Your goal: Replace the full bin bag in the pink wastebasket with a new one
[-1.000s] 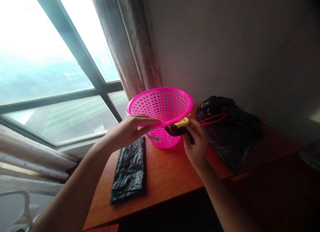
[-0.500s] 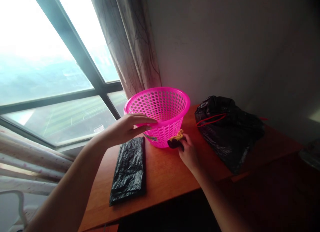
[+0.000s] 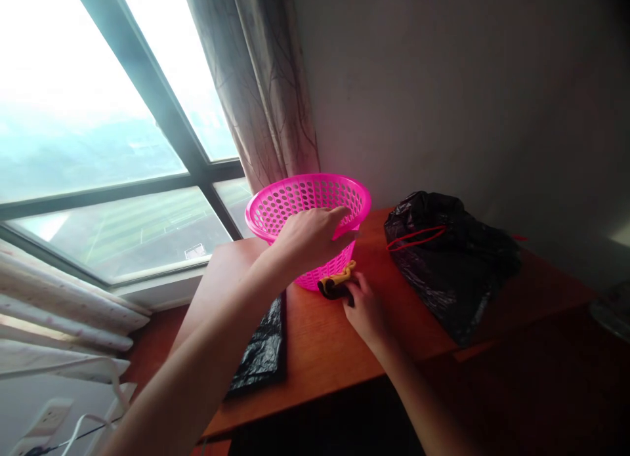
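The right hand (image 3: 365, 306) has its thumb and fingers closed on a yellow-and-black piece (image 3: 336, 285), its yellow part uppermost and the dark part below (too small to make out exactly what it is), held low in front of the basket (image 3: 315, 273), on the right-hand side of its wall. The left hand (image 3: 315, 233) reaches across the front of the basket, fingers over the mouth and thumb lower, with pink rim showing in the gap between them; whether it presses on the rim, I cannot tell. The basket, pink and pierced all over, stands upright towards the far edge of the table (image 3: 335, 351). Under the left forearm, and partly hidden by it, a flat black packet (image 3: 263, 351) lies on the left part of the table, its lower end near the front edge. To the right of the basket, well apart from it, a slack black bag (image 3: 433, 259) with a red cord (image 3: 418, 238) spreads from near the far edge to the front one. Beyond the table are a curtain (image 3: 268, 95), the wall (image 3: 443, 102) and, to the left, a window (image 3: 197, 170).
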`<action>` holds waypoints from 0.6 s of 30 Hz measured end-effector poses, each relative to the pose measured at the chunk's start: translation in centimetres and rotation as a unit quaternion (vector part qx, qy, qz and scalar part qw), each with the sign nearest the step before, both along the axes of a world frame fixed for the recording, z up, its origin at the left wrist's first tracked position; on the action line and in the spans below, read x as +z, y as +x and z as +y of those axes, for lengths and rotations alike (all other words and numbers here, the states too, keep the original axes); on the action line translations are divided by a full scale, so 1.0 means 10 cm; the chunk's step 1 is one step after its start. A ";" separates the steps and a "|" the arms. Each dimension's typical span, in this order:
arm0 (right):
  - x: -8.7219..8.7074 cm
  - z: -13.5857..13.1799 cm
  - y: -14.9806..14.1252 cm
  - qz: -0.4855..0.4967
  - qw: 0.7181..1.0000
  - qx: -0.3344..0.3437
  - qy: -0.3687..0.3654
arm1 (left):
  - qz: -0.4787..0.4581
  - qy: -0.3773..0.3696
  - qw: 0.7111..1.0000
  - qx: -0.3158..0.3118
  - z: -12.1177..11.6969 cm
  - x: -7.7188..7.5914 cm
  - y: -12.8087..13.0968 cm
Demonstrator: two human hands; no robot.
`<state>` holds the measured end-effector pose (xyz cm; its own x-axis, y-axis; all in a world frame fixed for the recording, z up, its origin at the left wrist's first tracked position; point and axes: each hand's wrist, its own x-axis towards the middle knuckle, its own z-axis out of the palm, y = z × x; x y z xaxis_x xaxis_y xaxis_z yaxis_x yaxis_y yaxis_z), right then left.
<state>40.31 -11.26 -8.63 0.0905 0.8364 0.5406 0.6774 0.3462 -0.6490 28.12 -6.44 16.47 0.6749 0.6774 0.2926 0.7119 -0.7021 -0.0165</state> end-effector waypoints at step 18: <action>0.84 0.09 0.24 -0.013 0.975 -0.013 0.220 | -0.041 -0.061 0.996 -0.045 -0.10 0.03 -0.12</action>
<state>42.75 -10.36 -0.21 0.0909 0.5207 0.8489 0.7042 0.5691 -0.4246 26.96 -7.41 16.75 0.7123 0.6485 0.2686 0.6411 -0.7569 0.1272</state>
